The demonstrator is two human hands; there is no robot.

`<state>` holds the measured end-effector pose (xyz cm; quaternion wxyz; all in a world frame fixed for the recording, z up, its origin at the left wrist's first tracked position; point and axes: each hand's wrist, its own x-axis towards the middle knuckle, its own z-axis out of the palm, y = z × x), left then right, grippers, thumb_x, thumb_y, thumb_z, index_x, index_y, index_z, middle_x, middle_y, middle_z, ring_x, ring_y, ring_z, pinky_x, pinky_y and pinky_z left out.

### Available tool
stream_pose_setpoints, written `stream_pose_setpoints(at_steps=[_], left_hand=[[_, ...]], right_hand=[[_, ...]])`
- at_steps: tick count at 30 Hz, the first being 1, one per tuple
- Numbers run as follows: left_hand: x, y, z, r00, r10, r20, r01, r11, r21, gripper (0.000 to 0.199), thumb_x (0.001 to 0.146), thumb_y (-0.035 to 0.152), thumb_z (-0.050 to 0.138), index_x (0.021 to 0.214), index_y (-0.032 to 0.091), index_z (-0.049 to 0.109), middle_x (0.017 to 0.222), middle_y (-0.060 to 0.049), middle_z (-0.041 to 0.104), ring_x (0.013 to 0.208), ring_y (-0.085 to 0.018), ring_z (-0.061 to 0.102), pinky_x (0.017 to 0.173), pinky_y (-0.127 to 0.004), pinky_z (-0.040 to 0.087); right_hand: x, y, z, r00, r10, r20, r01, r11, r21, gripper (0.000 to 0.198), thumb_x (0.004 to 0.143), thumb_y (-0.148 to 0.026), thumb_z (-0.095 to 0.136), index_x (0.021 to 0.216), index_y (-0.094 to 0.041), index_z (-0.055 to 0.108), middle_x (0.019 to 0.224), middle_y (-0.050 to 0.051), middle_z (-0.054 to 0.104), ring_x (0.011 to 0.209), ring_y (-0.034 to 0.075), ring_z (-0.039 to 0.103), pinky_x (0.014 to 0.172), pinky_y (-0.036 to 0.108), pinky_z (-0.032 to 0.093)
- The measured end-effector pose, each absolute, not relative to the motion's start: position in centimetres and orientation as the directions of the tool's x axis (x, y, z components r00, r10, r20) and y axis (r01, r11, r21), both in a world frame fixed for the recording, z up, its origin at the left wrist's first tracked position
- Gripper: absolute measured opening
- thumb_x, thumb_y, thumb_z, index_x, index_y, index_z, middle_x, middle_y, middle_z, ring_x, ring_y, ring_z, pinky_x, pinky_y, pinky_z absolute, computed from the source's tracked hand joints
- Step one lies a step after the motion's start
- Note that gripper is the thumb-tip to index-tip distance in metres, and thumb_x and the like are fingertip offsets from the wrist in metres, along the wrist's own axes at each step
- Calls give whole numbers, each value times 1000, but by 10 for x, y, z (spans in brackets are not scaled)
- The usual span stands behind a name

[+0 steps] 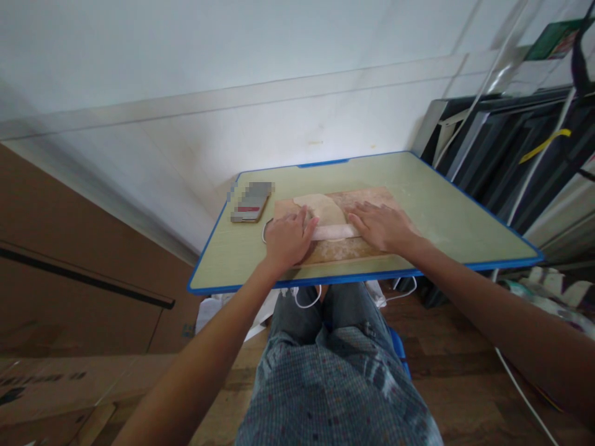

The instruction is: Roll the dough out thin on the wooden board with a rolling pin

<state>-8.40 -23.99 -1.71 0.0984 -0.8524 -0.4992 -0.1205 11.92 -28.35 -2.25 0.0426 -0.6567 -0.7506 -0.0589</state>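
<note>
A pale rolling pin (336, 232) lies crosswise on a thin sheet of dough (325, 208). Over the pin's left end rests my left hand (289, 236), its fingers stretched forward and its thumb toward the middle. My right hand (382, 224) lies flat across the other end, fingers extended and a little spread. Both palms hide the ends of the pin. Beneath is a floured wooden board (341, 253), and part of the dough reaches out beyond the pin on the far side.
The board sits on a small yellow-green table with a blue rim (469, 214). A blurred-out phone-like slab (253, 201) lies at the left. A white wall (297, 124) stands behind; dark panels (506, 133) lean at right. A brown cardboard box (83, 260) stands left.
</note>
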Motion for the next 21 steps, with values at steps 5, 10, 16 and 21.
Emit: stream_pose_setpoints(at_steps=[5, 10, 16, 21], left_hand=[[-89, -254, -23, 483, 788, 382, 858, -513, -27, 49, 98, 42, 24, 132, 17, 49, 125, -10, 61, 119, -23, 53, 98, -37, 41], [-95, -264, -30, 501, 770, 395, 840, -542, -9, 47, 97, 39, 28, 130, 16, 51, 134, -9, 54, 123, -24, 49, 104, -38, 36], [-89, -255, -25, 446, 824, 350, 878, -479, 10, 50, 98, 45, 20, 131, 21, 49, 117, -7, 66, 105, -21, 61, 89, -33, 46], [-82, -229, -13, 477, 851, 218, 875, -484, -25, 53, 98, 44, 14, 135, 21, 44, 129, -10, 58, 117, -22, 55, 90, -34, 47]], right_hand=[[110, -298, -21, -69, 980, 186, 998, 65, 28, 51, 97, -33, 20, 131, -14, 52, 138, 15, 50, 128, 27, 44, 102, 45, 35], [107, -310, -21, -91, 969, 230, 996, 84, 40, 49, 96, -33, 23, 134, -15, 48, 141, 14, 47, 130, 26, 41, 105, 45, 32], [116, -286, -25, -133, 974, 181, 991, 134, 6, 54, 97, -37, 16, 130, -16, 53, 138, 12, 51, 129, 27, 42, 103, 46, 35], [129, -251, -27, -124, 983, 138, 985, 139, -106, 62, 95, -48, 11, 137, -20, 46, 143, 9, 46, 132, 27, 39, 105, 49, 32]])
